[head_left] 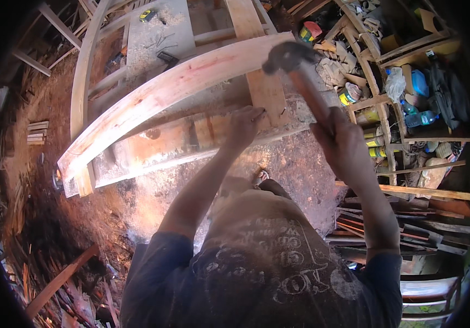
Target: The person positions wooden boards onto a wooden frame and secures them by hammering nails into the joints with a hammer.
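My right hand (340, 143) is wrapped round the wooden handle of a hammer (308, 87), raised with its dark head over the right end of a long pale board (185, 76). My left hand (243, 127) has its fingers curled on the bench top, beside a crosswise wooden plank (265, 90). Whether those fingers hold anything small is hidden. Just right of them a thin nail (283, 111) appears to stick up from the wood. Beneath both hands runs the worn wooden workbench (164, 143).
A tape measure (147, 15) and loose nails (164, 41) lie on a flat panel at the far side. On the right stand wooden shelves (371, 71) with tins, bottles and bags. Scrap wood (63, 279) is piled at the lower left, with stacked planks (409, 235) at the lower right.
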The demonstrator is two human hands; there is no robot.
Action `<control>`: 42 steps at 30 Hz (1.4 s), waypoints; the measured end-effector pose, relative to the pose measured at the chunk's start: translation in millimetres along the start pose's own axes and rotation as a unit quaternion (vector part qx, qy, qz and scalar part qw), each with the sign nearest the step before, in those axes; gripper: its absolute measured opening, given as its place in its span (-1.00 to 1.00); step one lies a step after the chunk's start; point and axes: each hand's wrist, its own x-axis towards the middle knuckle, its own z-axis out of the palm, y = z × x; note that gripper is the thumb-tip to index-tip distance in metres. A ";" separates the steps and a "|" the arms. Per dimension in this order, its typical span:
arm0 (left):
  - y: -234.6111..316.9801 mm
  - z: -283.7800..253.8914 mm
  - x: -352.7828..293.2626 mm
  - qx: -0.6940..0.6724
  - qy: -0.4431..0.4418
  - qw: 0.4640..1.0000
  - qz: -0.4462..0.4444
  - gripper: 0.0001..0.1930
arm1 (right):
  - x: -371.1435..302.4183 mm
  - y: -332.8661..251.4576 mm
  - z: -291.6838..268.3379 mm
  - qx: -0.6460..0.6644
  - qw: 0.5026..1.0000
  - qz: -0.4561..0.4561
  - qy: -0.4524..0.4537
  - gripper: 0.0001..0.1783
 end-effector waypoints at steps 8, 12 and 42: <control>-7.6 11.9 3.8 -0.033 0.020 0.998 0.040 -0.84 | -7.5 31.9 38.2 -0.056 0.997 0.021 -0.043 -0.65; -42.6 8.7 9.2 -0.016 0.023 0.993 0.114 -0.83 | 10.6 22.8 -11.9 -0.021 0.999 -0.015 0.028 -0.71; -133.2 51.5 81.9 0.105 0.092 0.986 0.089 -0.58 | 16.0 -12.6 31.3 -0.111 0.985 0.037 -0.128 -0.65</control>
